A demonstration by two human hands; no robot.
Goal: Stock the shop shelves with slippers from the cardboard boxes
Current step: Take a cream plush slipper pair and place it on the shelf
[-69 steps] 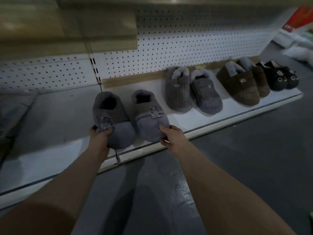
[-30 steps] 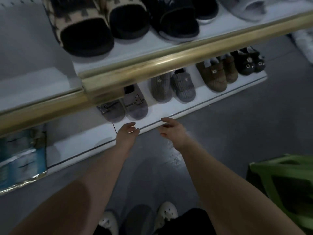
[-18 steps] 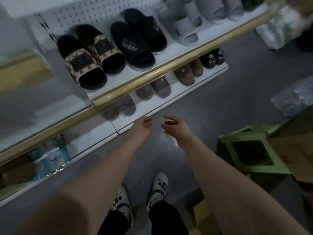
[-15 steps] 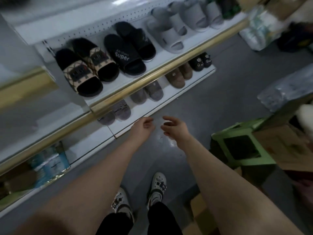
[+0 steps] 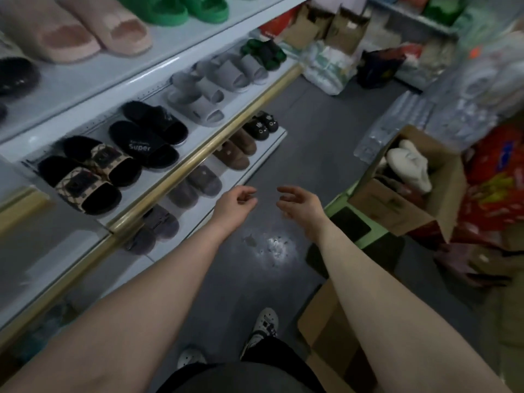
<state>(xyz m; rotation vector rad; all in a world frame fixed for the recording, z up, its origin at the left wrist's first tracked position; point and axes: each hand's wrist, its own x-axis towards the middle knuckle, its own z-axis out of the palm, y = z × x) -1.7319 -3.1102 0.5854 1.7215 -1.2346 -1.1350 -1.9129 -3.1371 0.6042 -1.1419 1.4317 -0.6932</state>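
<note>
My left hand (image 5: 235, 205) and my right hand (image 5: 302, 204) hang over the grey floor with fingers loosely curled, holding nothing. The grey fluffy slipper pair (image 5: 157, 226) lies on the bottom shelf (image 5: 255, 163), left of my left hand. Beside it on that shelf are another grey pair (image 5: 195, 185), a brown pair (image 5: 235, 151) and a black pair (image 5: 261, 126). An open cardboard box (image 5: 397, 202) at the right holds white fluffy slippers (image 5: 411, 163).
The shelf above, edged by a gold rail (image 5: 198, 163), carries black slides (image 5: 147, 140), patterned slides (image 5: 88, 174) and grey slides (image 5: 198, 100). A green stool (image 5: 343, 219) stands under the box. Another cardboard box (image 5: 326, 330) lies by my feet. Wrapped goods crowd the right side.
I let go of the grey slipper pair on the bottom shelf, stood up and drew both hands back. The view swung right, bringing the open box of white slippers into sight.
</note>
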